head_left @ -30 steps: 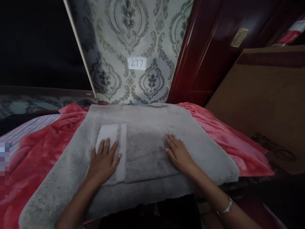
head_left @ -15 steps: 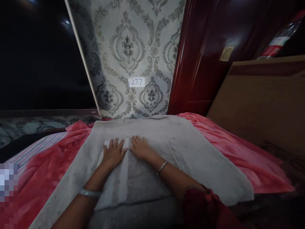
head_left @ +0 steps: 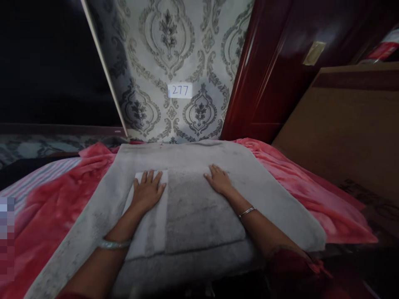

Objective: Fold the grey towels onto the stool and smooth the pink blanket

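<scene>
A grey towel (head_left: 199,216) with pale stripes down its left side lies folded in front of me. My left hand (head_left: 147,193) rests flat on its striped left part, fingers spread. Farther right, my right hand (head_left: 219,179) is laid open over the towel's far right corner, fingers apart. Neither hand grips anything. Beneath the towel spreads a larger light grey cloth (head_left: 274,207), smooth toward the back.
Red plush blankets (head_left: 65,207) show on both sides of the cloth. A patterned wall with a paper marked 277 (head_left: 180,90) rises behind. At left is a dark screen (head_left: 52,66); at right, a cardboard box (head_left: 346,120) carries a bottle (head_left: 382,50).
My right hand has slid to the right across the towel, away from my left hand. The left hand stays on the striped part. The view has tilted down slightly.
</scene>
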The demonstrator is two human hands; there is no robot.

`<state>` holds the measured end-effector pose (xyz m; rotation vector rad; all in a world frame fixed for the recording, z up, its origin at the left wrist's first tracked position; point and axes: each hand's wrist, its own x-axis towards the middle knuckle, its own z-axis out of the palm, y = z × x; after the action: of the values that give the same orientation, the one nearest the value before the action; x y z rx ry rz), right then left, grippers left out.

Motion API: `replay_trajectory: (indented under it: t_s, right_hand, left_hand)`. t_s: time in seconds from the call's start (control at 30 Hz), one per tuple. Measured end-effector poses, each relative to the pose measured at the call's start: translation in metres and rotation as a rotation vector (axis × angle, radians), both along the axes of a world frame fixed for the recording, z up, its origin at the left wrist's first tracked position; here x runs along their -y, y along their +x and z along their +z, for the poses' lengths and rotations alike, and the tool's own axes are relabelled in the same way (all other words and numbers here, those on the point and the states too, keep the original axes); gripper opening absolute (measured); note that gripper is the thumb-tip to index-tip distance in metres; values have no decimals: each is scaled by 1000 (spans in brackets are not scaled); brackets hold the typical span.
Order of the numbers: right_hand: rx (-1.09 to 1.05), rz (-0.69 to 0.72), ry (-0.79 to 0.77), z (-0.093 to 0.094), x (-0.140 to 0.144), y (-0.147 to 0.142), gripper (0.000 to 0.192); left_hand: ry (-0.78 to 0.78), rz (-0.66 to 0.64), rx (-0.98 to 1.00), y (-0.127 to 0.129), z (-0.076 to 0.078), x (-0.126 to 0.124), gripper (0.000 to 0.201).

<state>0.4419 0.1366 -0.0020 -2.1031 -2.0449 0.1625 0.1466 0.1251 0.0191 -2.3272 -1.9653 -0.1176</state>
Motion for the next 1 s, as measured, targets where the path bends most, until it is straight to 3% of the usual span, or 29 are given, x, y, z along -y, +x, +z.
replay_trajectory:
  t_s: [0.13, 0.23, 0.3, 0.4, 0.5, 0.6, 0.8, 0.9, 1.0]
  right_hand:
    - [56, -65, -54, 9, 15, 12, 63]
    - [103, -44, -11, 22, 39, -11, 64]
    - [100, 113, 45, 27, 64, -44, 69]
    - [52, 455, 34, 20, 106, -100, 77]
    - [11, 561, 21, 7, 132, -125, 78]
    - [26, 459, 35, -4, 142, -105, 77]
    - [109, 170, 98, -33, 168, -16, 73]
    - [116, 95, 148, -49, 185, 15, 70]
    - [110, 60, 204, -50, 192, 30, 69]
  left_hand:
    - [-10, -15, 37, 0, -2, 0, 62]
    - [-24, -14, 57, 0, -3, -1, 62]
    - [-23, -17, 64, 1, -3, 0, 63]
    - [-22, -17, 70, 1, -2, 2, 63]
    - [-18, -15, 70, 2, -3, 3, 63]
    - [-8, -19, 66, 1, -4, 2, 63]
    - [-19, -24, 76, 0, -5, 1, 63]
    - [-3, -27, 87, 0, -7, 1, 61]
    - [7, -25, 105, 0, -7, 0, 61]
